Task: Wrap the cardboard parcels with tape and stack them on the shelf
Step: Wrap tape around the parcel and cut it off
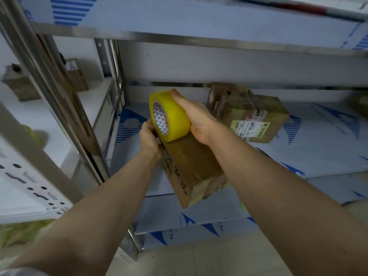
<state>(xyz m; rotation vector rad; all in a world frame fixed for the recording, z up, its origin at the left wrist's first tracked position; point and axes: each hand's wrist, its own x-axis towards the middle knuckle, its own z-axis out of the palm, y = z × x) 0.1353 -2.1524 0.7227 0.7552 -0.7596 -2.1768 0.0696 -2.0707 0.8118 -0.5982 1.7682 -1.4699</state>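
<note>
Centre of the frame: the cardboard parcel [191, 170], an oblong brown box. Its top face is glossy under bands of clear tape, black handwritten characters run along its left side face, and its near end is crossed by tape strips. You hold it tilted, near end lower, in front of the steel shelf [298, 156], whose deck carries white film printed with blue stripes. Whether the box touches that deck cannot be told. On the far part of its top face stands the tape roll [169, 116], on edge and touching the cardboard; the roll is translucent yellow around a white core printed with small triangles. Your right hand [197, 120] comes in from the lower right with the forearm extended and the wrist bent slightly down. Its fingers [176, 93] wrap over the rim of the roll and grip it. Your left hand [149, 136] reaches in from the lower left and clasps the parcel's far left edge just beside the roll, knuckles toward the camera and fingertips hidden behind the box. Right of centre, well back on the deck, lie the taped parcels [253, 114] already set together, bearing white printed labels. In the upper left of the frame, two more brown boxes [22, 86] stand blurred on a neighbouring shelf.
</note>
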